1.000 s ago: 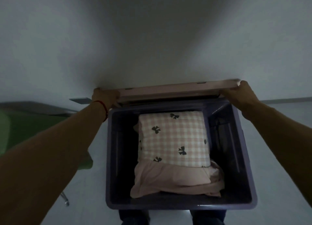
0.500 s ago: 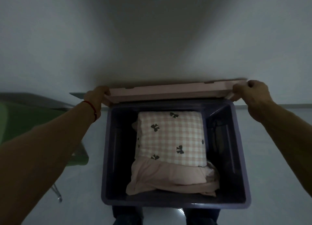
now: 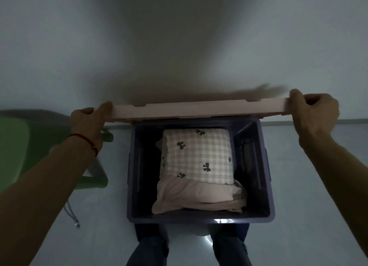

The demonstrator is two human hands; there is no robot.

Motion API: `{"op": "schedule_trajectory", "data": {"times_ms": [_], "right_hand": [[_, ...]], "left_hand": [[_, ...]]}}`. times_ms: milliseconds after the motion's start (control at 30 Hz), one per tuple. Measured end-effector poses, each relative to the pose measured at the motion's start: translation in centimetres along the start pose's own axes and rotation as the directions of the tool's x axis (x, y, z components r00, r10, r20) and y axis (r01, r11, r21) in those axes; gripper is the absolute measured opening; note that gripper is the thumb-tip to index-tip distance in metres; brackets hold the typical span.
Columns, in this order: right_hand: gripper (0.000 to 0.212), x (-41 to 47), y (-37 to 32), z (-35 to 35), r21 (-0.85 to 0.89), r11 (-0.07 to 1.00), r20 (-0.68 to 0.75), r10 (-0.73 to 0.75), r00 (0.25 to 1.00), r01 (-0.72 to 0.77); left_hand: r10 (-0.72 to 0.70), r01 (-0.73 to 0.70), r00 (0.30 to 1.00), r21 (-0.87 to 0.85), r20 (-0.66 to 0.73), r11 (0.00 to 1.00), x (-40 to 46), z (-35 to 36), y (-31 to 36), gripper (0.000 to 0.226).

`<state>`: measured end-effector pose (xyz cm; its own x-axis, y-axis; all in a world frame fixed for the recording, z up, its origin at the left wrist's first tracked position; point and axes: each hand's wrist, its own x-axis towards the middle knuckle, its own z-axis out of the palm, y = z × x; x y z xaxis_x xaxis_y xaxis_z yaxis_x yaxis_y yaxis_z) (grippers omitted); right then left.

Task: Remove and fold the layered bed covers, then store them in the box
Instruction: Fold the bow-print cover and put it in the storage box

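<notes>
A purple storage box [image 3: 266,178] stands open on the floor in front of my legs. Inside lies a folded pink checked cover with dark bows [image 3: 197,158] on top of a folded plain pink cover [image 3: 195,196]. I hold a pink lid [image 3: 199,109] level above the box's far edge. My left hand [image 3: 89,124] grips the lid's left end, and my right hand [image 3: 316,114] grips its right end.
A green chair [image 3: 23,150] with metal legs stands to the left of the box. A pale wall rises right behind the box. Pale floor lies on the right side. My two legs [image 3: 151,247] show below the box's near rim.
Both hands have raised the pink lid off the box's far rim and spread further apart along it. The box now sits lower in view.
</notes>
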<state>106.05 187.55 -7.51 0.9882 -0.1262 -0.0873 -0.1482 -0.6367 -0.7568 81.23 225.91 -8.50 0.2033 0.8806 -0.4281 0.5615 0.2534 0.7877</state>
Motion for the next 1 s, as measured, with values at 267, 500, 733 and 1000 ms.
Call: {"op": "schedule_trajectory", "data": {"times_ms": [267, 500, 733, 1000], "right_hand": [[0.036, -7.0, 6.0, -5.4, -0.006, 0.986, -0.014, 0.167, 0.986, -0.167], [0.024, -11.7, 10.4, -7.4, 0.018, 0.98, -0.06, 0.199, 0.978, -0.199], [0.026, -18.7, 17.8, -6.8, -0.165, 0.933, -0.048, 0.316, 0.947, -0.32], [0.052, -19.0, 24.6, -3.1, -0.528, 0.833, 0.363, 0.398, 0.843, -0.166]], "left_hand": [[-0.028, 0.029, 0.998, 0.027, -0.059, 0.999, -8.0, -4.7, -6.9, 0.051], [0.042, -0.037, 0.991, 0.04, -0.129, 0.999, -12.2, -6.2, -11.2, 0.036], [-0.156, 0.204, 0.969, 0.27, -0.19, 0.941, -14.6, -5.7, -20.5, 0.054], [-0.442, 0.323, 0.897, 0.683, -0.001, 0.655, -12.6, -2.4, -26.9, 0.086]]}}
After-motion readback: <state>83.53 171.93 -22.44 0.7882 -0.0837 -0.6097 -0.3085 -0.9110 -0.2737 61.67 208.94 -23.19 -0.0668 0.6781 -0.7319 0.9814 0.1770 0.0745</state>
